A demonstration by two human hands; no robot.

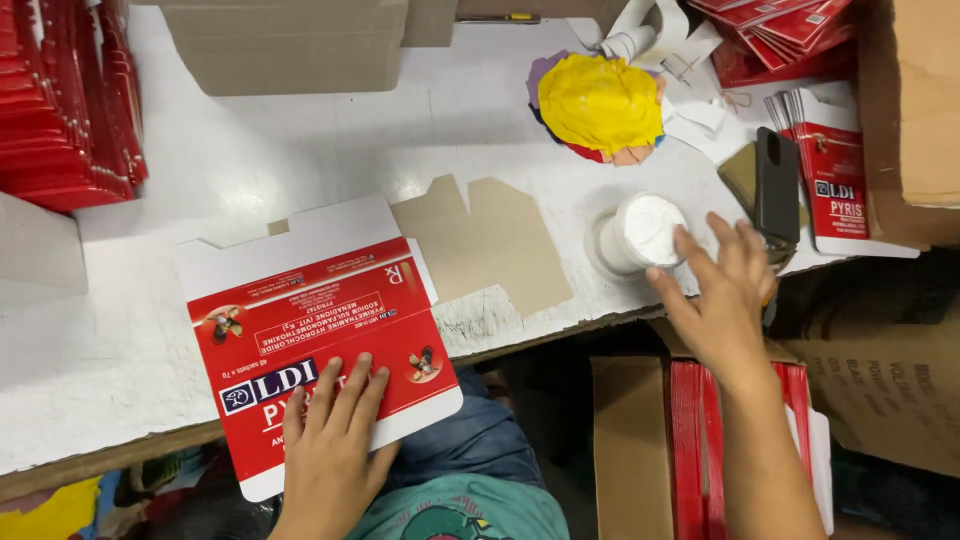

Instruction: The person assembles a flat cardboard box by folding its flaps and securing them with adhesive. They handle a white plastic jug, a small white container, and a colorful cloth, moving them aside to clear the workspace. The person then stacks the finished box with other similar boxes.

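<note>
My left hand lies flat, fingers apart, on a red and white flattened carton that overhangs the near edge of the white table. My right hand reaches over the table edge with fingertips touching a small white pot of white paste. A brown cardboard cut-out lies flat between the carton and the pot.
Stacks of red cartons stand at the far left and far right. A crumpled yellow rag, a black phone, another printed carton and brown boxes surround the work spot. Red cartons fill a box below.
</note>
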